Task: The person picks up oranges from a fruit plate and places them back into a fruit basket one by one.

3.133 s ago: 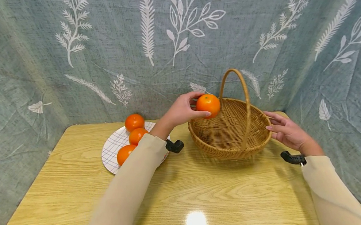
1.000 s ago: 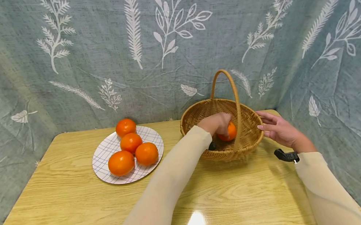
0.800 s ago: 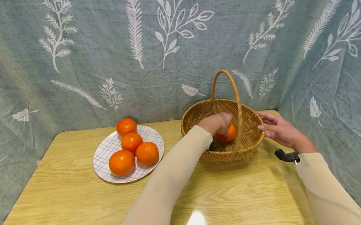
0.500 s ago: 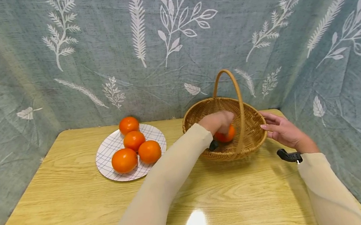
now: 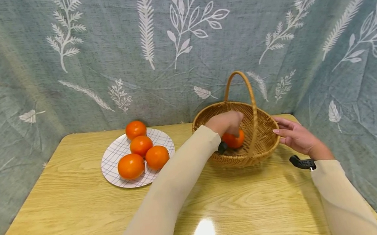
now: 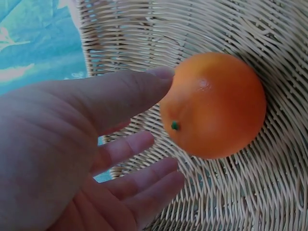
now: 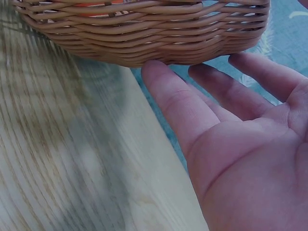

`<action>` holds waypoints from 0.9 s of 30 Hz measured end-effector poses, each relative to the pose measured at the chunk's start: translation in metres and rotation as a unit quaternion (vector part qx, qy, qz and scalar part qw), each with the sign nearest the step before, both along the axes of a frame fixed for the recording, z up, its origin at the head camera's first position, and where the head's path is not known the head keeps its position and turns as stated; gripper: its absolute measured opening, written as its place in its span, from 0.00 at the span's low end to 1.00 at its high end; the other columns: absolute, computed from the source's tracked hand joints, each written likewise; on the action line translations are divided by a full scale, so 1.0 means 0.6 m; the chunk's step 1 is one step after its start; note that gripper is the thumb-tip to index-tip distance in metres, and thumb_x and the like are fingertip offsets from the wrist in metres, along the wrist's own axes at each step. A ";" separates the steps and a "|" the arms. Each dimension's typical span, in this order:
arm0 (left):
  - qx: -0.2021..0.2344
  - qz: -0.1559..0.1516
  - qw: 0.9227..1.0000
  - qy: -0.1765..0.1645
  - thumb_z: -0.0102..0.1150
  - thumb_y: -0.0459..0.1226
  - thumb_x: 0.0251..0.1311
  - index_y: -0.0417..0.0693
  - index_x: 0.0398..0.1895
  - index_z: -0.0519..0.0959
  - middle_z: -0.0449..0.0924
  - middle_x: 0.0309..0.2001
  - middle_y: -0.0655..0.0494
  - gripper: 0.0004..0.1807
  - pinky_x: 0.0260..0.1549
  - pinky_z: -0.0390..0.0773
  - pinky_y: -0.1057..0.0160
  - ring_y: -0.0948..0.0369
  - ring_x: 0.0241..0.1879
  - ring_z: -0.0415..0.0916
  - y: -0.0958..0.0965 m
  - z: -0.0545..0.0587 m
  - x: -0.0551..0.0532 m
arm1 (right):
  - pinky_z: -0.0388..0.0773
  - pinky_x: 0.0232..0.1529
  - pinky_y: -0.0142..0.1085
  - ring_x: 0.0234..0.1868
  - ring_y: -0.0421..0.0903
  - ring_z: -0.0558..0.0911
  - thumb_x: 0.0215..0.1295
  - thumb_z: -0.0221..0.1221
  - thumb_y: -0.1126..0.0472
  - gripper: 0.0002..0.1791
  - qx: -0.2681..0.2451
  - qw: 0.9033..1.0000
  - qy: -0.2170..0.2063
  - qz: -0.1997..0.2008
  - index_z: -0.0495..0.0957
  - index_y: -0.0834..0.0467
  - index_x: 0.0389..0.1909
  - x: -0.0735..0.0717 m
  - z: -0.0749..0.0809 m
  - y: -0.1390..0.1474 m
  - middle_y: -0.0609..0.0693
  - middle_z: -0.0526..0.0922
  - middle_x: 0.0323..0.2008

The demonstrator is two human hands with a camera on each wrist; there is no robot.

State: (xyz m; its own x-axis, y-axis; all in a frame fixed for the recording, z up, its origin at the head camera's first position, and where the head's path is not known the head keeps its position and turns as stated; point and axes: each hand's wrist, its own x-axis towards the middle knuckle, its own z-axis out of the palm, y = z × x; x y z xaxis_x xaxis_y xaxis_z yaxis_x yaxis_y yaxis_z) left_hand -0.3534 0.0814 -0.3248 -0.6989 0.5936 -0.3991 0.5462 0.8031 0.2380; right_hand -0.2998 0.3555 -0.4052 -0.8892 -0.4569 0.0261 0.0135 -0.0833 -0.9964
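Observation:
Inside the wicker basket [image 5: 266, 140], my left hand [image 5: 225, 123] reaches over an orange [image 6: 216, 106] that lies against the woven bottom. In the left wrist view the thumb tip is right at the orange's edge, while the other fingers [image 6: 149, 187] are extended and apart from it. In the head view the hand covers part of the orange. My right hand [image 5: 297, 136] is at the basket's right side, its fingertips [image 7: 156, 70] against the outer wall and the palm free.
Left of the basket, a white checked plate [image 5: 111, 167] bears several oranges [image 5: 130, 166]. The basket's tall arched handle [image 5: 252, 99] rises over its middle. A wooden table [image 5: 246, 203] lies beneath, with a leaf-patterned grey-green curtain [image 5: 114, 37] behind and at both sides.
My left hand carried the orange from above the basket's left rim down into it, and the fingers have come off the fruit. My right hand has stayed at the basket's side.

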 end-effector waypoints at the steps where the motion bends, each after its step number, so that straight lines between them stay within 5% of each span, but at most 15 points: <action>1: 0.010 -0.005 1.000 0.005 0.61 0.38 0.71 0.48 0.78 0.61 0.71 0.69 0.52 0.35 0.40 0.71 0.65 0.60 0.52 0.73 -0.003 0.002 0.001 | 0.85 0.55 0.36 0.59 0.42 0.82 0.79 0.48 0.71 0.34 -0.001 1.000 0.001 0.001 0.46 0.67 0.80 -0.001 0.000 0.000 0.51 0.74 0.64; 5: 0.051 -0.027 0.998 0.025 0.61 0.37 0.71 0.46 0.79 0.60 0.66 0.75 0.50 0.36 0.52 0.76 0.64 0.57 0.68 0.71 -0.019 0.003 0.001 | 0.84 0.56 0.36 0.59 0.42 0.82 0.79 0.47 0.71 0.35 -0.003 1.000 -0.001 0.006 0.45 0.67 0.81 -0.002 0.002 -0.001 0.51 0.74 0.64; 13: 0.143 -0.012 0.989 0.020 0.59 0.42 0.73 0.48 0.79 0.62 0.66 0.76 0.48 0.34 0.67 0.73 0.56 0.53 0.73 0.68 -0.064 0.000 0.006 | 0.85 0.55 0.36 0.58 0.42 0.83 0.80 0.46 0.71 0.35 -0.014 1.000 0.002 -0.003 0.43 0.67 0.81 0.005 -0.004 -0.001 0.50 0.76 0.63; 27: 0.294 -0.003 0.950 0.108 0.58 0.45 0.74 0.48 0.77 0.64 0.70 0.72 0.50 0.32 0.71 0.69 0.51 0.51 0.72 0.68 -0.193 -0.008 0.070 | 0.86 0.52 0.37 0.58 0.43 0.83 0.80 0.46 0.70 0.38 -0.031 0.999 0.011 -0.004 0.38 0.63 0.83 0.014 -0.014 -0.005 0.50 0.74 0.65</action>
State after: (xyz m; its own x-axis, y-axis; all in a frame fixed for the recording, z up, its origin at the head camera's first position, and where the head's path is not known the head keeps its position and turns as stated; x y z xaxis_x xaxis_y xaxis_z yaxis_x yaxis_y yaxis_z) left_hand -0.3114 -0.0343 -0.3298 -0.7224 0.6740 0.1546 0.6376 0.5627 0.5261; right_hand -0.2913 0.3523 -0.4134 -0.8914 -0.4471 0.0738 -0.0093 -0.1447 -0.9894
